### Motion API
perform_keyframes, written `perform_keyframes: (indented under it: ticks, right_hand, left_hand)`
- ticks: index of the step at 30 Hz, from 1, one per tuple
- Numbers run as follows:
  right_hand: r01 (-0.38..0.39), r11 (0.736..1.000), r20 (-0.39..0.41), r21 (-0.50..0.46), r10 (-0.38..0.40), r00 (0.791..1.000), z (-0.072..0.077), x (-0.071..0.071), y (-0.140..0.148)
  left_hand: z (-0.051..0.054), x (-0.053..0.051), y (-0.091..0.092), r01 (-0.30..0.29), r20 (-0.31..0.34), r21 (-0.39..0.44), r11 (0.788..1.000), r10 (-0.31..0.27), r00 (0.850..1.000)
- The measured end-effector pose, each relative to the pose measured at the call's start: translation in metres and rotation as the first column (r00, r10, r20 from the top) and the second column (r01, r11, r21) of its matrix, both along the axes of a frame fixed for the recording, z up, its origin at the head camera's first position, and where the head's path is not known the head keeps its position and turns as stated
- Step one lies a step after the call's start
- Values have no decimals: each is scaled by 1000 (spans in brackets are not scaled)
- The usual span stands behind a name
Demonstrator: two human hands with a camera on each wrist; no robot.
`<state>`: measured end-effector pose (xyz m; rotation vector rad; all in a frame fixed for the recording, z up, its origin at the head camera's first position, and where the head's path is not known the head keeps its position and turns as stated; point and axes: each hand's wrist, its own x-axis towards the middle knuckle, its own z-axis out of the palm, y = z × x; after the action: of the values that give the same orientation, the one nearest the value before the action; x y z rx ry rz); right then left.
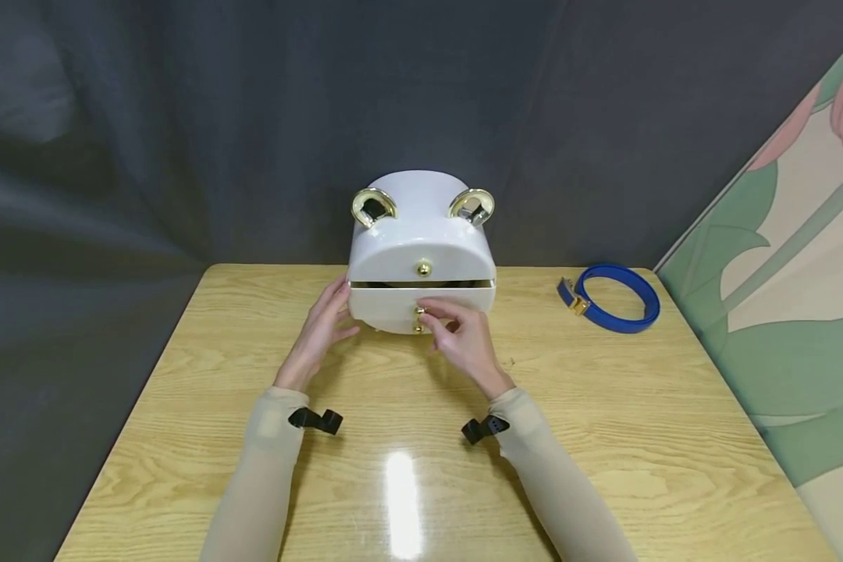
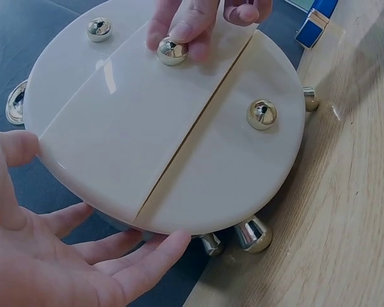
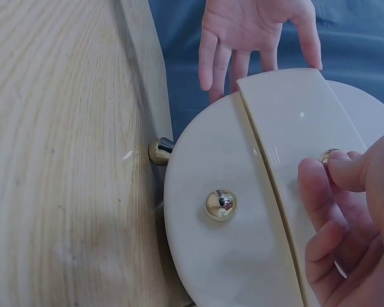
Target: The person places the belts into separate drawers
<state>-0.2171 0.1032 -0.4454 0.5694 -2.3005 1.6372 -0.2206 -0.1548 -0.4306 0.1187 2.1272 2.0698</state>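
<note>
A white rounded box (image 1: 421, 211) with drawers stands at the far edge of the wooden table. Its middle drawer (image 2: 128, 121) sticks out slightly, leaving a dark gap above it in the head view. My right hand (image 1: 467, 339) pinches that drawer's gold knob (image 2: 173, 51) between thumb and fingers. Spread along the box's left side, my left hand (image 1: 316, 328) has its fingers straight and touches the edge. Other gold knobs mark the top drawer (image 1: 457, 264) and the bottom drawer (image 3: 211, 256); both look closed.
To the right lies a coiled blue belt (image 1: 621, 325) with a gold buckle. Two gold ear-shaped rings (image 1: 375, 204) rise from the box top, and small gold feet (image 2: 255, 235) carry it. A dark curtain (image 1: 253, 140) hangs behind, a floral panel (image 1: 801, 312) at right.
</note>
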Motion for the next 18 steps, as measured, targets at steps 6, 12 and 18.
perform_keyframes:
  ticks: [6, 12, 18]
  right_hand:
    - [-2, 1000, 2, -2, 2, 1000, 1, -2, -1]
    - [0, 1000, 1, 11, 0, 1000, 1, -4, -2]
    - [13, 1000, 3, 16, -13, 1000, 0, -4, -1]
  left_hand:
    - [3, 0, 0, -15, 16, -12, 1000, 15, 1000]
    - [2, 0, 0, -23, 16, -14, 1000, 23, 1000]
    - [0, -1, 0, -21, 22, -6, 1000, 21, 1000]
